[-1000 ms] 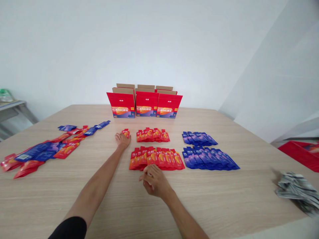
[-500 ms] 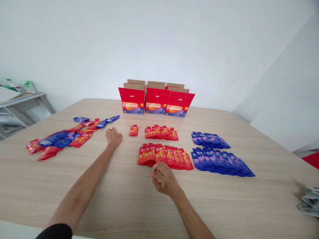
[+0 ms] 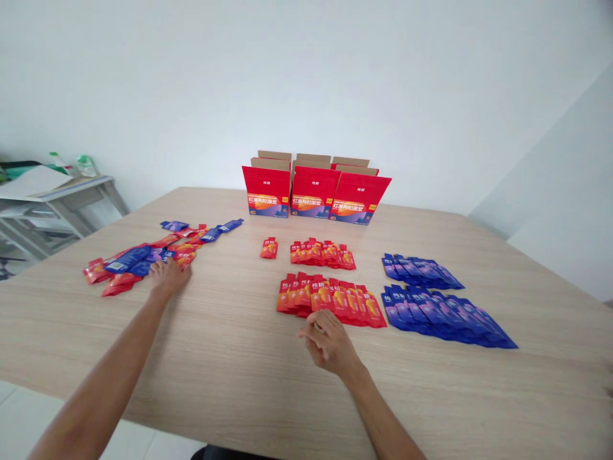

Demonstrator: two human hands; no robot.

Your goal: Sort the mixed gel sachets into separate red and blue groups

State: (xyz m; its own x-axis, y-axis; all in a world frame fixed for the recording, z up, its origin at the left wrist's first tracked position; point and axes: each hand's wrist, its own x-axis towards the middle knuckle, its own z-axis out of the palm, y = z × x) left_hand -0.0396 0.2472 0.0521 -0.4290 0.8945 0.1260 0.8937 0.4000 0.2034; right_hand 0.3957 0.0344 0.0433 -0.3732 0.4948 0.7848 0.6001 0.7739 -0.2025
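Observation:
My left hand [image 3: 168,278] reaches to the near edge of a loose heap of pouches, its fingers apart over a red pouch [image 3: 184,257] and a blue pouch [image 3: 142,268]. Its fingertips seem to touch them, though the contact is partly hidden. Just in front of a long overlapping row of red pouches [image 3: 338,300] is my right hand [image 3: 330,345], with loosely bent fingers apart and nothing in them. Behind that row lie a shorter red row [image 3: 323,253] and a single red pouch [image 3: 269,248]. Two fanned rows of blue pouches, a near one [image 3: 440,311] and a far one [image 3: 421,271], lie to the right.
Three red boxes with raised flaps, among them a left one [image 3: 266,191] and a right one [image 3: 357,198], face me at the back, with more flaps behind them. A grey side table [image 3: 71,191] holding paper and bottles stands left of the wooden table [image 3: 230,383].
My left hand has moved left from beside the single red pouch to the heap. The right hand stays before the red row. The view has shifted slightly left.

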